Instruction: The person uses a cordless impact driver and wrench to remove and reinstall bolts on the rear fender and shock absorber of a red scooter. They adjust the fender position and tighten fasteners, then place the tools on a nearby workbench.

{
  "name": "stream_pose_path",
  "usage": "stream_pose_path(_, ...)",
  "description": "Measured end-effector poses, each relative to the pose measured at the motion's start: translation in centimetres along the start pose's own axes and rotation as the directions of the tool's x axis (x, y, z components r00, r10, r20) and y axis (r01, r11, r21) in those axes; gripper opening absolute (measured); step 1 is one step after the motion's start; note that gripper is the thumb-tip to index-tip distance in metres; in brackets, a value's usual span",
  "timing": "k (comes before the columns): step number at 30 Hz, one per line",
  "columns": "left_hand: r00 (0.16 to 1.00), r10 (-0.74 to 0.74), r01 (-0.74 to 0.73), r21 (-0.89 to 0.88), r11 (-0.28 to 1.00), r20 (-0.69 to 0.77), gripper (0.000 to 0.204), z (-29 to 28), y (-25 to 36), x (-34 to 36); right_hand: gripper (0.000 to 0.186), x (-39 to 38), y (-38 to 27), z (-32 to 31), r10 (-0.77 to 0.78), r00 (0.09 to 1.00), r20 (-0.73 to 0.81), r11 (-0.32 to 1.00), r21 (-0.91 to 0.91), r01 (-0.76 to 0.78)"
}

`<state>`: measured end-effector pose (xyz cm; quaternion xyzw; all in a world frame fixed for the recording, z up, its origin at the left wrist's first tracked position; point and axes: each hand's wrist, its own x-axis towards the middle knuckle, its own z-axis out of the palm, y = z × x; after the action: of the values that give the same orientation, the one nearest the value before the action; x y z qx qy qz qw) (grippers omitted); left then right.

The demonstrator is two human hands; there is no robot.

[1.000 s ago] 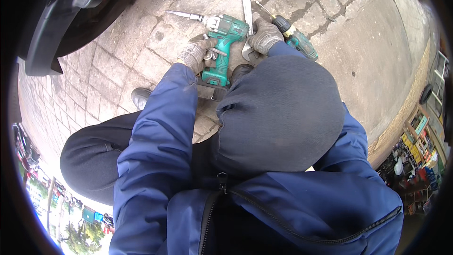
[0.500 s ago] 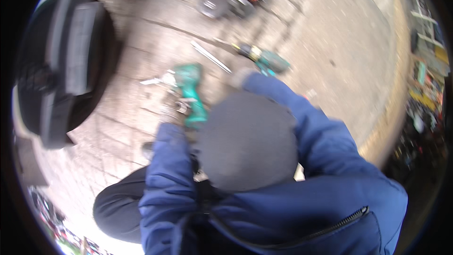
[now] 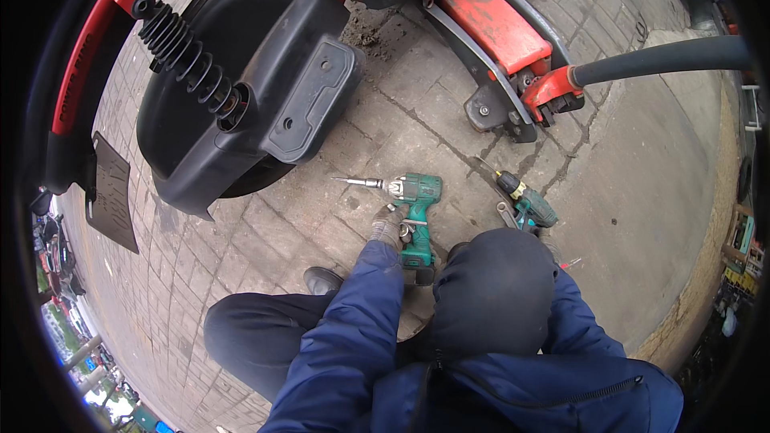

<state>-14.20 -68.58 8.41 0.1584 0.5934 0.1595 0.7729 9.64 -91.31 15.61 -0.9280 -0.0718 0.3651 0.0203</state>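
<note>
My left hand [image 3: 390, 223], in a grey glove, is closed at the left side of a green impact driver's handle. A small shiny metal part [image 3: 407, 232] shows at its fingertips, its kind unclear. The impact driver [image 3: 421, 188] appears on its side, a long silver bit pointing left. My right hand is almost wholly hidden behind my raised knee; its blue sleeve [image 3: 581, 309] shows to the right of it. Just beyond that knee lies a green and black drill [image 3: 536, 207], bit pointing up-left. Beside the drill, a silver wrench [image 3: 506, 213] shows one rounded end.
A black fender [image 3: 241, 136] with a coil-spring shock absorber [image 3: 188, 56] stands at the left, above the brick paving [image 3: 273, 232]. A red floor jack [image 3: 493, 20] with a long black handle [image 3: 658, 60] stands ahead. A small red object [image 3: 571, 263] lies near my right sleeve.
My view has shifted, bringing the fender and jack further in. My right hand, formerly seen near the drill, is now behind my knee. The silver bar between the tools no longer shows there.
</note>
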Motion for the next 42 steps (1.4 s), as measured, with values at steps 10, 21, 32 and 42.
stream_pose_path(10, 0.998, -0.009, 0.012, -0.033, 0.999, 0.068, 0.016, -0.1, 0.2, -0.8, 0.083, 1.1, -4.1, 0.6, 0.149, 0.988, -0.039, 0.980, -0.129, -0.153)
stream_pose_path(21, 0.987, -0.053, 0.015, 0.241, 0.970, 0.152, 0.020, -0.7, 4.2, -15.4, 0.055, -5.5, -3.9, -8.9, -0.098, 0.886, 0.453, 0.899, 0.422, -0.117)
stream_pose_path(32, 0.977, -0.002, -0.065, 0.307, 0.950, 0.212, 0.024, 3.1, 13.7, -37.6, 0.079, -22.9, 5.1, -20.0, 0.013, 0.826, 0.564, 0.938, 0.280, -0.206)
stream_pose_path(42, 0.912, 0.045, -0.238, 0.438, 0.867, 0.407, 0.031, 3.8, 23.1, -49.5, 0.045, -48.1, 21.6, -27.9, 0.308, 0.887, 0.344, 0.713, 0.535, -0.454)
